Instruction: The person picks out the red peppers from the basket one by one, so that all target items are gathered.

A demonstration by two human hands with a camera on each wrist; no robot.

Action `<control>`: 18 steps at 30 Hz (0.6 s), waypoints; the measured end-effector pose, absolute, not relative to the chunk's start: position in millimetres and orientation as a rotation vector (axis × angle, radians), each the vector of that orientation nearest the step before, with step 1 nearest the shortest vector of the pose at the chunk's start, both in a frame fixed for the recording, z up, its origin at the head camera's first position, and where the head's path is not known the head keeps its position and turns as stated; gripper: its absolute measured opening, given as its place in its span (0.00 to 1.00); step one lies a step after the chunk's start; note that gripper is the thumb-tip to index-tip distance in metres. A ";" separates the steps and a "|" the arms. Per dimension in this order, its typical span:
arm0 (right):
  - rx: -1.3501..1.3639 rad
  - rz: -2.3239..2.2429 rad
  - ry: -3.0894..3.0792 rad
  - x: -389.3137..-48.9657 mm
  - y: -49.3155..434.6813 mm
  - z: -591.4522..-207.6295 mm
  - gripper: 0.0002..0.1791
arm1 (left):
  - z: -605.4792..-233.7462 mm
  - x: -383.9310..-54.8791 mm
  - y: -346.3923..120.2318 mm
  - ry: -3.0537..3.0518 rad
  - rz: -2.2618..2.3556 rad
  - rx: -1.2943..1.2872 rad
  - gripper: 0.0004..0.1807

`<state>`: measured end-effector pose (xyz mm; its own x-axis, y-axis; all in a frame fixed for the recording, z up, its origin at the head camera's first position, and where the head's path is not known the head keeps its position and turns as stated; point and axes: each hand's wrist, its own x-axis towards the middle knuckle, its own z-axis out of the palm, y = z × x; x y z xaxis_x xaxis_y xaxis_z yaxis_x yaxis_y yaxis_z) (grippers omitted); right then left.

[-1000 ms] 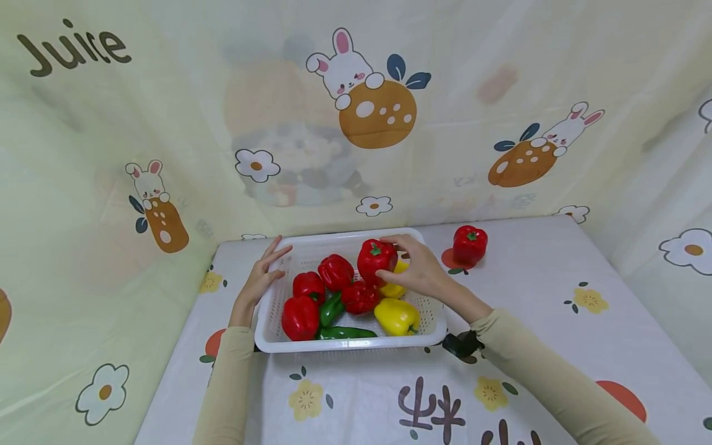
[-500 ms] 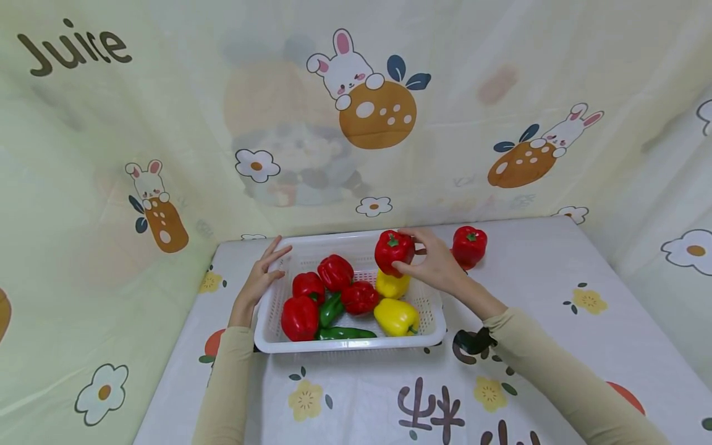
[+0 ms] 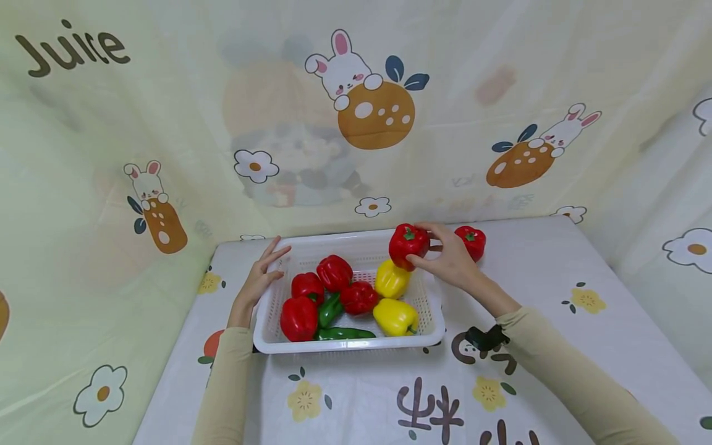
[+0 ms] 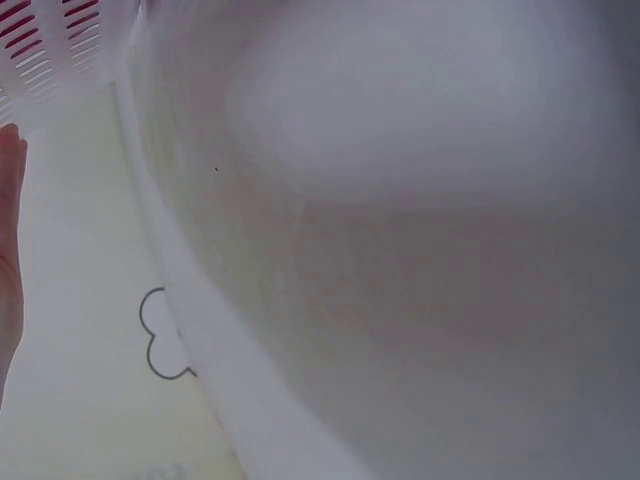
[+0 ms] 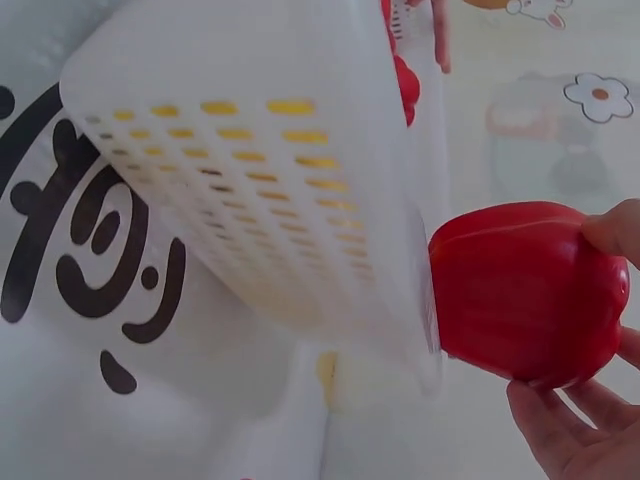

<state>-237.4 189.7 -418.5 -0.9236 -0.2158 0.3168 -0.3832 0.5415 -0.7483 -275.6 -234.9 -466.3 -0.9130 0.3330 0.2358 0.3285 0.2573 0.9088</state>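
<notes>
My right hand [image 3: 450, 258] holds a red bell pepper [image 3: 408, 246] between thumb and fingers. It is over the back right corner of a white perforated basket [image 3: 350, 345]. In the right wrist view, the held bell pepper [image 5: 525, 295] is by the basket rim, with fingers at its far end. My left hand [image 3: 258, 281] rests at the basket's left rim, its fingers extended. Inside the basket lie several red bell peppers [image 3: 299, 318], two yellow bell peppers [image 3: 395, 317] and green peppers [image 3: 345, 333]. The left wrist view shows only an edge of the left hand [image 4: 10, 250].
Another red bell pepper [image 3: 473, 242] sits on the table right of the basket, partly hidden by the right hand. A printed cloth covers the table [image 3: 534, 272], and a printed curtain [image 3: 456, 62] hangs behind it. A dark strap-like object [image 3: 487, 338] is at the right wrist.
My right hand has moved right and slightly away with the red bell pepper, from above the basket's middle right to its back right corner. The left hand has stayed still.
</notes>
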 end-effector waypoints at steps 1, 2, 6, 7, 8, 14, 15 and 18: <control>0.505 1.327 -2.580 -237.9 191.5 -418.5 0.38 | -466.4 -275.7 -235.0 2.487 1.796 0.650 0.29; 0.500 1.327 -2.570 -238.3 193.0 -418.0 0.38 | -466.4 -275.7 -234.9 2.489 1.794 0.645 0.29; 0.490 1.312 -2.542 -240.0 199.0 -415.7 0.38 | -467.0 -276.4 -234.8 2.495 1.792 0.647 0.29; 0.488 1.314 -2.537 -240.2 200.4 -415.0 0.38 | -467.1 -276.5 -234.8 2.494 1.794 0.650 0.29; 0.486 1.315 -2.533 -240.3 202.0 -414.5 0.37 | -467.1 -276.5 -234.8 2.494 1.795 0.654 0.29; 0.475 1.305 -2.522 -240.1 211.9 -414.1 0.38 | -466.7 -275.3 -234.7 2.496 1.793 0.653 0.29; 0.471 1.293 -2.523 -239.7 213.4 -414.1 0.38 | -466.8 -275.1 -234.7 2.499 1.791 0.649 0.29; 0.452 1.262 -2.522 -238.8 218.5 -415.2 0.38 | -466.7 -274.7 -234.6 2.505 1.783 0.643 0.29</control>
<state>-238.8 218.5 -415.2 -0.9105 -0.1495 0.3855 -0.3982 0.5682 -0.7201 -274.7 -234.6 -466.7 -0.9161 0.3268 0.2321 0.3264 0.2720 0.9052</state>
